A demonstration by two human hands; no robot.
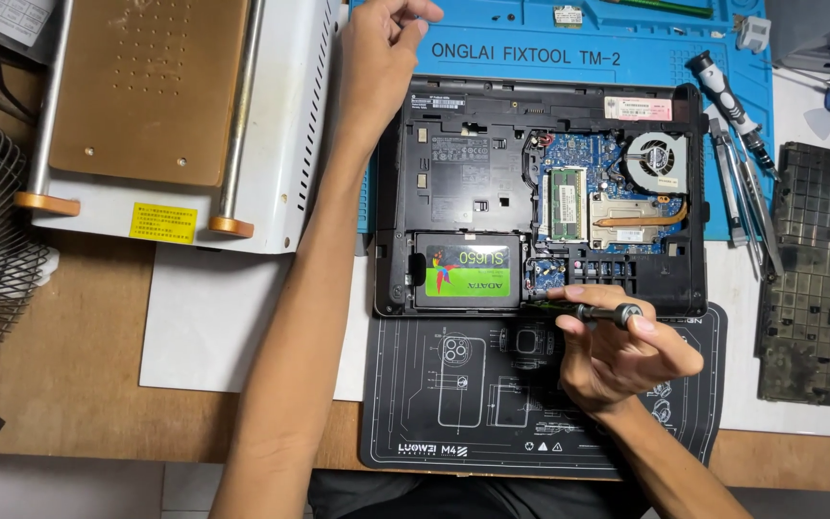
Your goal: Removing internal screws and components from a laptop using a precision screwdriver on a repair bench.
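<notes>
Head view: one opened laptop (540,192) mid-frame, one fan (655,160), one drive (468,274); right hand (622,356) gripping one screwdriver (599,312); left hand (381,53), upper centre, fingers curled, grasp unclear.

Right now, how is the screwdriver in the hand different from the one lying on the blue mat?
The screwdriver in the right hand is dark, lies nearly level, and its tip points left into the open laptop. The spare screwdriver is black and white, lies slanted on the blue mat, and nobody touches it. Both are slim and lie close to the laptop.
</notes>
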